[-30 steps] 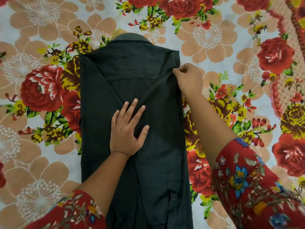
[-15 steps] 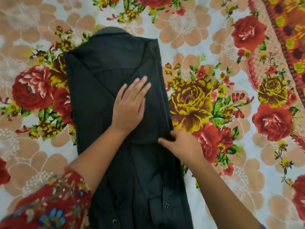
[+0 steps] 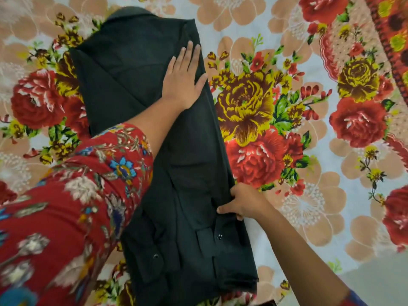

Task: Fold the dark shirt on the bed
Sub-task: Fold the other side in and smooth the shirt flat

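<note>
The dark shirt (image 3: 136, 69) lies back up on the bed as a long narrow strip, both sides folded in, collar at the far end and buttoned cuffs near me. My left hand (image 3: 183, 78) rests flat, fingers spread, on the upper right part of the shirt. Lower down, my right hand (image 3: 240, 203) pinches the shirt's right edge just above a cuff, thumb on top and fingers tucked under the fabric.
The floral bedsheet (image 3: 309, 151), with big red and yellow roses, surrounds the shirt on all sides. My red flowered sleeve (image 3: 66, 206) covers the shirt's lower left part. A bare grey patch shows at the bottom right corner (image 3: 375, 283).
My right hand slid down the shirt's right edge from the shoulder to near the cuff. My left hand moved up and right along the shirt. The camera shifted closer.
</note>
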